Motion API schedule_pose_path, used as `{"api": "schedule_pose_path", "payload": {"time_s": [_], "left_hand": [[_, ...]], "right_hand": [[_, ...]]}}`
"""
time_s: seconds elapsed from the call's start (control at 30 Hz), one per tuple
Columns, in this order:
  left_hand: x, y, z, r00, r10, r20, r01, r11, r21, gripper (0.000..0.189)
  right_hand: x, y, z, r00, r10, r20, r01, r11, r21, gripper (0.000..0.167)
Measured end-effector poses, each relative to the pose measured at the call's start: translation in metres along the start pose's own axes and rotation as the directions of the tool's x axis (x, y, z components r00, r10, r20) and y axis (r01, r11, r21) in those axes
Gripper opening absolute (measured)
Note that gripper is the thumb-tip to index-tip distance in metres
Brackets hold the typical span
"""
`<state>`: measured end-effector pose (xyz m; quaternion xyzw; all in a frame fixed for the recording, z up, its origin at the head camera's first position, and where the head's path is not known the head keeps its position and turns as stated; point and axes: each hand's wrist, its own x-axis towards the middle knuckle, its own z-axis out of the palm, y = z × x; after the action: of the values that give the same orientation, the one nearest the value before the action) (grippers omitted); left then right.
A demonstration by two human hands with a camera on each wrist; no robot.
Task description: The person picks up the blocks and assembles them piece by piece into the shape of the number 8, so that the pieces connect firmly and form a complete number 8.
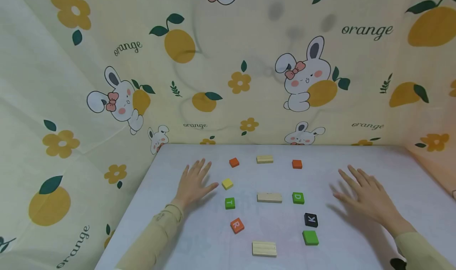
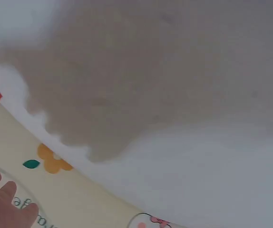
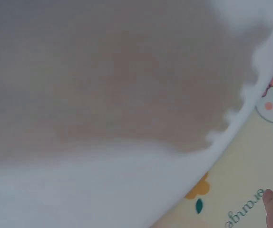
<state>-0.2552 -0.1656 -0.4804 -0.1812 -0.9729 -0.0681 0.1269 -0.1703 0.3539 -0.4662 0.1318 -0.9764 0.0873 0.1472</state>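
My left hand hovers over the white table with fingers spread, its thumb near a yellow block. On the other side my right hand is also spread and holds nothing. Between them lie small blocks: a green T block, an orange R block, a green D block, a black K block and a plain green block. Orange blocks lie farther back. Three wooden planks form a middle column. Fingertips show at the left wrist view's corner.
A cream curtain printed with rabbits and oranges hangs behind the table and along its sides. The white tabletop carries the shadows of both hands. A dark object shows at the right sleeve.
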Motion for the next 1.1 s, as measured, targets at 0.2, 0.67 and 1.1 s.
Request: {"api": "schedule_pose_path", "payload": {"time_s": [0.2, 0.67, 1.1], "left_hand": [[0.010, 0.019, -0.005, 0.988, 0.082, -0.129, -0.087, 0.995, -0.038, 0.063], [0.027, 0.085, -0.006, 0.965, 0.253, -0.071, -0.262, 0.942, -0.211, 0.043], [0.030, 0.128, 0.001, 0.914, 0.327, 0.240, -0.263, 0.929, -0.262, 0.036]], "right_hand": [[0.012, -0.015, -0.006, 0.998, -0.018, -0.058, 0.020, 0.999, 0.035, 0.070], [0.035, -0.059, 0.001, 0.993, 0.023, 0.118, -0.043, 0.984, 0.171, 0.051], [0.043, -0.081, 0.013, 0.965, -0.041, 0.258, -0.036, 0.957, 0.289, 0.035]]}}
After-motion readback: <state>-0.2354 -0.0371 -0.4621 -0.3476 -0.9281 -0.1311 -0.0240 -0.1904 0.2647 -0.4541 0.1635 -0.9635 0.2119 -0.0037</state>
